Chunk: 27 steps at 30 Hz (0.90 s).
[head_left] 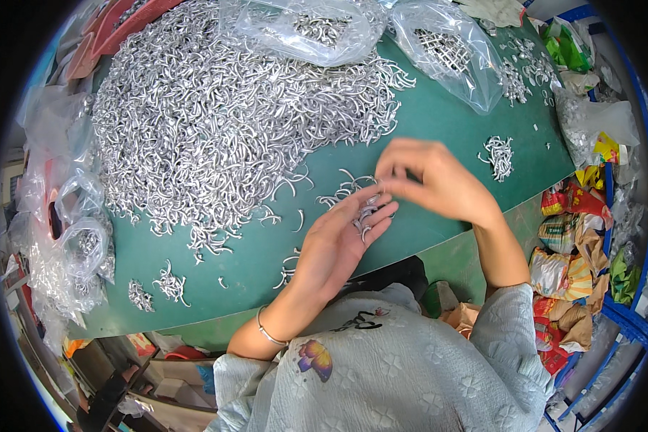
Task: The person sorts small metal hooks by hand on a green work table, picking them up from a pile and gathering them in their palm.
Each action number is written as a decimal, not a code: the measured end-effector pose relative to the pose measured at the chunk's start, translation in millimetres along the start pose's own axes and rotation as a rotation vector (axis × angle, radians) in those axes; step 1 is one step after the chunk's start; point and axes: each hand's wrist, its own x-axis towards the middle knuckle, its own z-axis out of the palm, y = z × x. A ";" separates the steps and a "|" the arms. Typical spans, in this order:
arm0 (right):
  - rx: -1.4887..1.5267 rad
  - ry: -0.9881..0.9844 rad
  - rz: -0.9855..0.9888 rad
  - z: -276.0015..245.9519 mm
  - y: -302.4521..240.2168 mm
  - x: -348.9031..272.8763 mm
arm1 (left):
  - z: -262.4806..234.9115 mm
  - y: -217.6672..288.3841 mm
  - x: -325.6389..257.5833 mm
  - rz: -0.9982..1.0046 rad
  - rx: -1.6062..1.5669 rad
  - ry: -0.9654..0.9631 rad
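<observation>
A: Head view. Where is the main stock of metal pieces?
B: The heap of curved silver pieces [230,108] covers the far left part of the green table [439,137]. Take this heap as the reference.

A: State the condition of your left hand.
B: Your left hand [335,245], nearer to you than the heap's right end, is palm up and cupped, holding a small batch of metal pieces [367,216] on its fingers.

A: And your right hand?
B: Your right hand [432,180], right of the heap, is narrowed, thumb and finger meeting beside your left fingertips. Whether a piece is between them, you cannot tell.

A: List the surrounding items.
B: One clear bag [371,36] lies against the heap's far right edge; a second bag [482,79] lies right of the heap. Two small clusters [171,283] lie on the heap's near side.
</observation>
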 end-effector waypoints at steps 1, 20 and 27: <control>-0.016 0.039 0.259 -4.1 -5.5 6.1 | -4.8 -0.9 1.7 -0.016 0.021 -0.016; -0.281 0.172 0.204 -1.3 23.7 -7.4 | -16.3 2.9 -6.9 -0.028 0.099 -0.042; -0.508 0.253 0.113 4.6 24.5 -6.1 | -7.9 3.6 -6.2 -0.049 0.132 -0.055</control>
